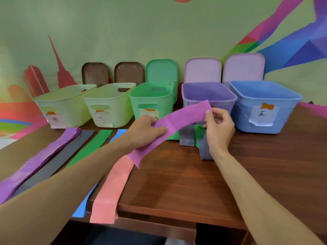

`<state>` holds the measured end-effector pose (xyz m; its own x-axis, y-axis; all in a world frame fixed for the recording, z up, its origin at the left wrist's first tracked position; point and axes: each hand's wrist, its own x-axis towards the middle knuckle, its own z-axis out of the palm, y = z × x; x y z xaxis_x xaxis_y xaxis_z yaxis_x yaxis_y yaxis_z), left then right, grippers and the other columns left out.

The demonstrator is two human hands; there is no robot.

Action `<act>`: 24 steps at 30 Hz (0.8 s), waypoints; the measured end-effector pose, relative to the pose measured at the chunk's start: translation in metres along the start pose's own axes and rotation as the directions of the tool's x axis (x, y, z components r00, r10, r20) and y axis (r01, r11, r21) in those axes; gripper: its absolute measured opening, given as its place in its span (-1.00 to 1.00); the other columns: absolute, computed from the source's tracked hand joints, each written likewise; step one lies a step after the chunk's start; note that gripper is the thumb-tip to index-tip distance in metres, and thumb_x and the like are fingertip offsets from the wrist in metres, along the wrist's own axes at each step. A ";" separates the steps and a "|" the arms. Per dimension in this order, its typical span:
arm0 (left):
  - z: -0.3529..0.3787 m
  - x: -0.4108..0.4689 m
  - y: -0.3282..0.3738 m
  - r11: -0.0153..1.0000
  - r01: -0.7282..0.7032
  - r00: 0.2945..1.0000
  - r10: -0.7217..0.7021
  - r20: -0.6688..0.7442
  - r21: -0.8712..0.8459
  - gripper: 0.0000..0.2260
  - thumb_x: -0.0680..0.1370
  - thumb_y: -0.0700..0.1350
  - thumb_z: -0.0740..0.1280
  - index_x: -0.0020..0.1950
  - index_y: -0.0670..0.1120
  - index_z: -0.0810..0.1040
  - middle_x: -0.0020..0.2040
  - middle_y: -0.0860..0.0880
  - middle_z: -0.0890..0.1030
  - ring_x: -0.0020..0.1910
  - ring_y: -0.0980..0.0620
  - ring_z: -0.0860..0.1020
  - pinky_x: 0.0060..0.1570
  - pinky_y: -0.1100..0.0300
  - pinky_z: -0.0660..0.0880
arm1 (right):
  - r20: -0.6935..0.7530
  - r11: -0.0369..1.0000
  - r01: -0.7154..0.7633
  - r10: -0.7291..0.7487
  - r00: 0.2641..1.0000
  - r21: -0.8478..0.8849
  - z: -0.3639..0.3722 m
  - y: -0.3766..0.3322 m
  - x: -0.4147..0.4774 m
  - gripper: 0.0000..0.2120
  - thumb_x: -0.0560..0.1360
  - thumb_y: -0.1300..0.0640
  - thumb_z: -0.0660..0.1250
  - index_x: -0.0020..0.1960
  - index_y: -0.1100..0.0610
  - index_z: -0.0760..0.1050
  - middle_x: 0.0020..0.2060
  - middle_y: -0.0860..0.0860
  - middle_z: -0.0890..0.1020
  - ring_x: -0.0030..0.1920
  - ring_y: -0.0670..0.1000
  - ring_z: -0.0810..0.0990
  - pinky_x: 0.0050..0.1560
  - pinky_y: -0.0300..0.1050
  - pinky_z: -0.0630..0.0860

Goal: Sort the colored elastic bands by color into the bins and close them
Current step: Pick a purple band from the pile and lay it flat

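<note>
L grip (pixel 145 133) & R grip (pixel 219 128) pinch purple band (pixel 185 117) w/ grey bands (pixel 185 137) beneath, purple bin (pixel 221 95) behind.

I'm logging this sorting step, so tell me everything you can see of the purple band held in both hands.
The purple band is a flat, wide strip, matte and rubbery-looking. It slants up from lower left to upper right above the table. The left hand holds its lower part, the right hand pinches its upper end before the purple bin. Its free lower end droops over the pink band.
</note>
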<state>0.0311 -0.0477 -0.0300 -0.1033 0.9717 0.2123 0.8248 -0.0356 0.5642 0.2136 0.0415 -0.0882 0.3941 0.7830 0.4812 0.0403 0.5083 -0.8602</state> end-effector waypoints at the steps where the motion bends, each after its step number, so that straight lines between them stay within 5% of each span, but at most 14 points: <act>1: -0.003 -0.002 0.000 1.000 0.024 1.000 -0.024 0.016 0.008 -0.71 0.53 0.06 0.30 -0.25 -0.14 0.48 -0.37 -0.05 0.43 -0.40 0.04 0.39 -0.32 0.20 0.30 | 0.039 0.999 0.041 -0.039 0.998 -0.032 0.000 -0.001 -0.003 -0.95 0.50 0.11 0.37 -0.04 -0.01 0.54 -0.15 -0.03 0.65 -0.14 0.06 0.64 -0.10 0.01 0.62; 4: -0.014 -0.011 -0.002 0.996 0.087 0.994 -0.087 0.065 0.008 -0.73 0.55 0.04 0.24 -0.26 -0.10 0.44 -0.35 -0.04 0.46 -0.36 0.03 0.42 -0.29 0.16 0.31 | 0.097 0.989 0.108 -0.098 0.990 -0.101 0.002 -0.004 -0.008 -0.94 0.50 0.11 0.39 -0.04 0.01 0.54 -0.15 -0.08 0.64 -0.12 -0.02 0.64 -0.08 0.00 0.62; 11: -0.043 -0.048 -0.027 0.985 0.148 0.959 -0.165 0.230 0.088 -0.79 0.57 -0.07 0.14 -0.26 -0.07 0.35 -0.32 -0.02 0.38 -0.35 0.06 0.35 -0.32 0.17 0.23 | 0.241 0.955 0.185 -0.127 0.962 -0.233 0.015 -0.027 -0.011 -0.89 0.45 0.17 0.44 -0.03 0.14 0.64 -0.20 -0.07 0.63 -0.22 -0.20 0.57 -0.18 -0.48 0.47; 17: -0.074 -0.077 -0.071 0.979 0.197 0.964 -0.184 0.190 -0.053 -0.86 0.53 -0.05 0.34 -0.08 -0.10 0.62 -0.19 -0.02 0.55 -0.22 0.05 0.47 -0.26 0.23 0.35 | 0.401 0.923 0.265 -0.139 0.905 -0.280 0.048 -0.042 -0.024 -0.84 0.44 0.12 0.45 0.00 0.14 0.66 -0.16 -0.02 0.68 -0.13 -0.06 0.63 -0.02 -0.13 0.58; 24: -0.114 -0.117 -0.124 0.919 0.335 0.936 -0.301 0.181 -0.206 -0.87 0.56 -0.10 0.32 0.01 -0.12 0.60 -0.11 -0.04 0.59 -0.18 0.05 0.53 -0.21 0.22 0.42 | 0.639 0.823 0.450 -0.144 0.755 -0.347 0.118 -0.057 -0.051 -0.79 0.37 -0.02 0.50 -0.08 0.09 0.66 -0.23 -0.02 0.68 -0.18 -0.04 0.62 -0.11 -0.10 0.56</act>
<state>-0.1225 -0.1839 -0.0345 -0.2445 0.9628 -0.1150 0.6088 0.2448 0.7546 0.0830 0.0149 -0.0442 -0.2951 0.7475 0.5951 0.5289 0.6465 -0.5498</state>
